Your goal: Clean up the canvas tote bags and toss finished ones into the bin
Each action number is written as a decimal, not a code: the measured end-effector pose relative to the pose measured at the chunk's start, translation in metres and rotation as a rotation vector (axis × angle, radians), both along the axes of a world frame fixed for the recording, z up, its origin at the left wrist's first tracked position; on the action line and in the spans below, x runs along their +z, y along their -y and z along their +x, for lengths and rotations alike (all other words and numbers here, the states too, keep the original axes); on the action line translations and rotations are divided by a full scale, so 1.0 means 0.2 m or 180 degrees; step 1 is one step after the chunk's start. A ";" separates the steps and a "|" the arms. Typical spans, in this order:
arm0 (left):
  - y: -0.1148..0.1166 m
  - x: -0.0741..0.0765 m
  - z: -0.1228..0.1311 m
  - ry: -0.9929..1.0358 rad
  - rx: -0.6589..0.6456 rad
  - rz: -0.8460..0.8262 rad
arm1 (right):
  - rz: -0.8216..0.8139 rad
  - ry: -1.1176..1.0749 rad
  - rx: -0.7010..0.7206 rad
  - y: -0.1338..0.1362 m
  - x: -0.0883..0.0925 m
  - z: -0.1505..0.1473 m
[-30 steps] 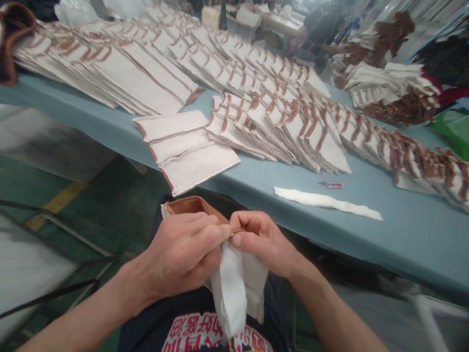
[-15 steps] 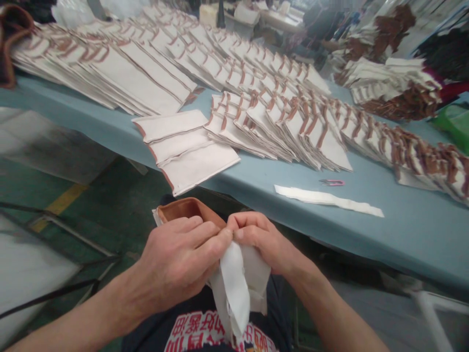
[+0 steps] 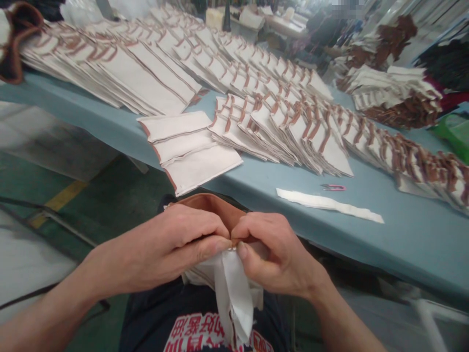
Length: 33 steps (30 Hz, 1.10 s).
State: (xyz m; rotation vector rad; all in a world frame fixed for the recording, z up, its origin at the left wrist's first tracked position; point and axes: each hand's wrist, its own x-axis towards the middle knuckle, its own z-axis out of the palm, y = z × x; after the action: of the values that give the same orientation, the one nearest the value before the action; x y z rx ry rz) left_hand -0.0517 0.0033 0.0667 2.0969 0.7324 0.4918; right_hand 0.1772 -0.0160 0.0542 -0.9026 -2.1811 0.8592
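Over my lap, my left hand [image 3: 194, 239] and my right hand [image 3: 269, 247] pinch the edge of a sewn white fabric piece [image 3: 234, 288] with a brown inside [image 3: 216, 203]. Their fingertips almost meet at a seam. A white flap hangs below the pinch in front of my dark printed shirt [image 3: 198, 327]. The far brown rim bows open beyond my knuckles. My fingers hide most of the seam and whatever small detail lies between them.
On the blue table [image 3: 403, 234] lie a white fabric strip [image 3: 328, 204], pink-handled thread snips [image 3: 334, 187] and a flat white panel [image 3: 198, 159] overhanging the edge. Overlapping rows of brown-edged white pieces [image 3: 286, 127] stretch behind. A brown-and-white heap [image 3: 399, 93] sits at right.
Both hands have turned and spread the fabric edge wider, so more of the brown rim shows. My left hand now lies flatter, and my right thumb has come down onto the seam.
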 end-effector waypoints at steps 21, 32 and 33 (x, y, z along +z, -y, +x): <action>0.11 -0.14 0.15 0.0895 0.0237 0.0234 | -0.1068 -0.0409 0.0474 0.01 0.01 0.04; 0.15 -0.21 0.12 0.1338 0.0264 -0.0360 | -0.2357 -0.1528 0.0415 0.03 -0.18 -0.02; 0.16 -0.21 0.11 0.1142 0.0259 -0.0121 | -0.2421 -0.1466 0.0440 0.03 -0.18 -0.01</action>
State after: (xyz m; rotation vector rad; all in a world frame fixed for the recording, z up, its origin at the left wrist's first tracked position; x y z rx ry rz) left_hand -0.0296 -0.0277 0.0256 1.8784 0.6117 0.8654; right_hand 0.1747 -0.0228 0.0191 -0.7741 -1.5224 1.8258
